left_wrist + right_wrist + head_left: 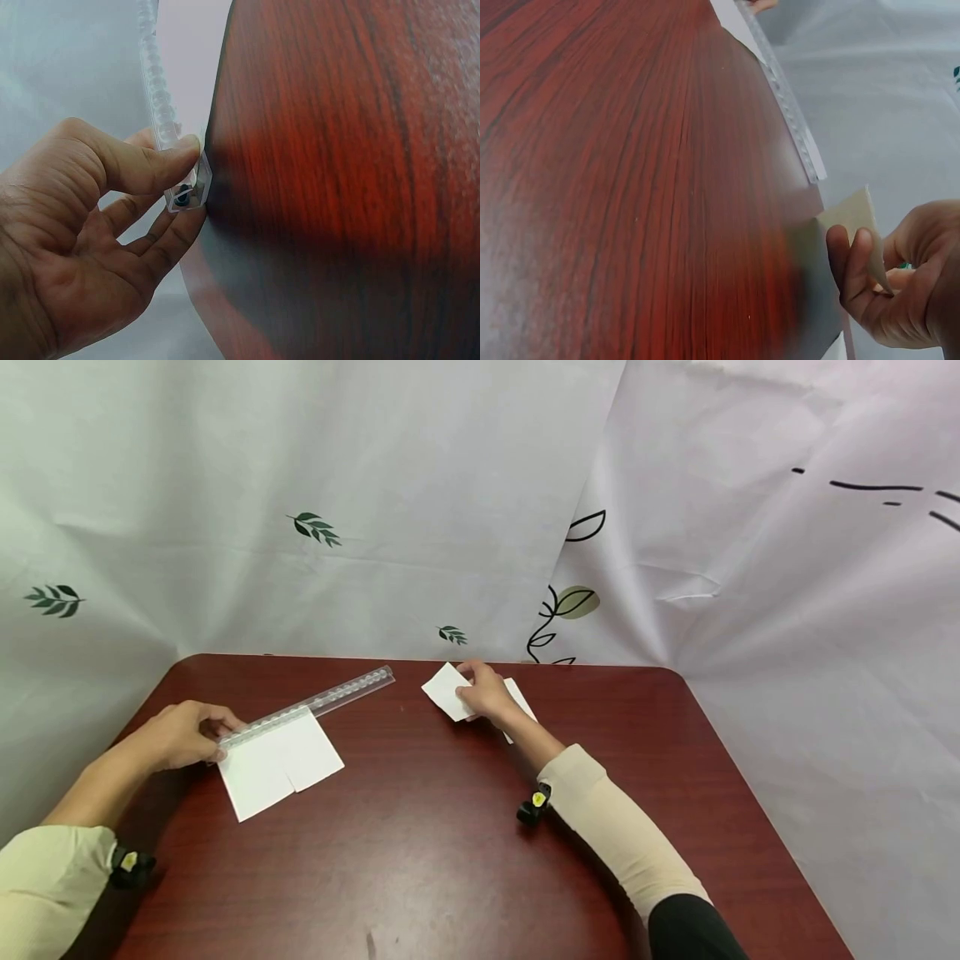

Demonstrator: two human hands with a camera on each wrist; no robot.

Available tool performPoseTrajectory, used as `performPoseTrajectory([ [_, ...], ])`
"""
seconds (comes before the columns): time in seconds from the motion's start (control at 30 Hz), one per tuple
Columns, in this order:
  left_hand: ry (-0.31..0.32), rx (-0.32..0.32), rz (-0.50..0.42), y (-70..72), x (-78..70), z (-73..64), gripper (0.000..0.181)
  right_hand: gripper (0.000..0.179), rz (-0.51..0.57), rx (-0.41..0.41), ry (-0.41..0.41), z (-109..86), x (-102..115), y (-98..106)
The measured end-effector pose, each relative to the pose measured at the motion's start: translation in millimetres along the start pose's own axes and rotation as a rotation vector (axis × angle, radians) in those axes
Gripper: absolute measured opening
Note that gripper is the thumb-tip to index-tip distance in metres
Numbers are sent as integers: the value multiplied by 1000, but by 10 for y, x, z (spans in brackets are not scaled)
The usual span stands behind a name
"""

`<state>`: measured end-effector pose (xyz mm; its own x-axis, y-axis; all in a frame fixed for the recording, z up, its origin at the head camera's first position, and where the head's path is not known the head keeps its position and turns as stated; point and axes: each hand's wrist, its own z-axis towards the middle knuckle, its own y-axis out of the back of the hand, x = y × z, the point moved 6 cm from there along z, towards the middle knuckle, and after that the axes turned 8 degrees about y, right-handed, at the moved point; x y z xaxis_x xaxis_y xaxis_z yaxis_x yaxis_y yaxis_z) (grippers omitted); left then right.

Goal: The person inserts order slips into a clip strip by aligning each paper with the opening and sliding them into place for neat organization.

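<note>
At the table's left, my left hand [180, 733] pinches the near end of a long clear plastic strip [348, 691] with a row of round bumps. In the left wrist view the thumb presses that end of the strip [159, 97] from above, fingers beneath. Two white paper pieces [277, 762] lie side by side along the strip, their upper edges at it. Near the back edge, my right hand [487, 692] holds a small white paper piece [446, 692] between thumb and fingers; it looks bent in the right wrist view. Another white piece [521, 698] lies partly hidden behind that hand.
The dark red wooden table [420, 835] has rounded back corners. White cloth [390, 510] with leaf prints hangs right behind and beside it. A small black device [534, 806] is strapped at the right wrist, and another [131, 867] at the left.
</note>
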<state>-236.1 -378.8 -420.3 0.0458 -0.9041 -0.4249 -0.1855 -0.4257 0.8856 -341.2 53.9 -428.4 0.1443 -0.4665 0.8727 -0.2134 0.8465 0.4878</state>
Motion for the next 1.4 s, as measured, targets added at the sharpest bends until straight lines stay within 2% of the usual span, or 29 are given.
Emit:
performPoseTrajectory([
  [0.27,9,1,-5,-6,-2,-9,39,43,-84,33,58,46,42,-116],
  [0.47,14,2,0,2,0,0,39,41,-95,39,88,77,74,-200],
  [0.77,18,5,8,12,8,2,38,41,29,62,78,118,94,-354],
  [1.07,9,-3,12,14,10,-2,38,38,-147,20,112,153,123,-392],
  [1.4,15,2,1,9,10,3,38,40,-142,57,102,192,127,-486],
])
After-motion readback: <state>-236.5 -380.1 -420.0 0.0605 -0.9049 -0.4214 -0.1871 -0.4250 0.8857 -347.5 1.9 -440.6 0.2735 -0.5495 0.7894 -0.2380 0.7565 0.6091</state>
